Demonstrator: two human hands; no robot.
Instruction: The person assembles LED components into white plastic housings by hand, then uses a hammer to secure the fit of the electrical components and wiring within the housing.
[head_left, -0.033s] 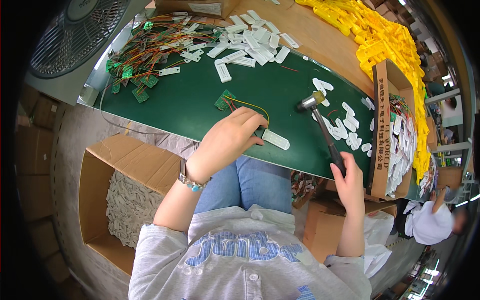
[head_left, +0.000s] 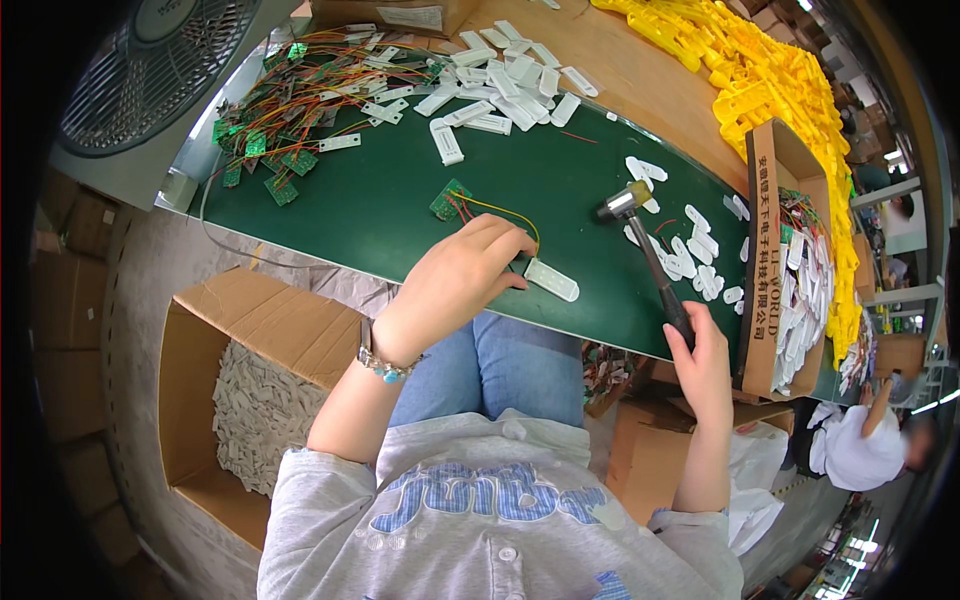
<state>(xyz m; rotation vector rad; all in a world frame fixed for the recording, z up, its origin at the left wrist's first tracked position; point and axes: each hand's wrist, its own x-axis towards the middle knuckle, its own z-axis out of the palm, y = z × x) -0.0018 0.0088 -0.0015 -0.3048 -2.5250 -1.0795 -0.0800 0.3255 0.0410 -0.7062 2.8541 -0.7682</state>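
Observation:
My left hand (head_left: 465, 262) is closed at the near end of a narrow white plastic case (head_left: 553, 280), its curled fingers and thumb on either side of that end. A yellow wire arcs from this end to a small green circuit board (head_left: 451, 200), which lies just beyond the hand; red wires run from the board under my fingers. My right hand (head_left: 702, 350) grips the black handle of a hammer (head_left: 655, 265). The hammer's metal head, with a yellowish face, is held over the green tabletop, to the right of the case.
Wired circuit boards (head_left: 300, 110) are heaped at the far left beside white case parts (head_left: 510, 85). More white pieces (head_left: 700, 245) lie right of the hammer. A filled carton (head_left: 760, 260) stands at the right edge, yellow parts (head_left: 760, 80) behind. A fan (head_left: 150, 70) is far left; an open box (head_left: 250, 290) sits below.
My right hand and the hammer handle have shifted very slightly. The left hand and the case stay in place.

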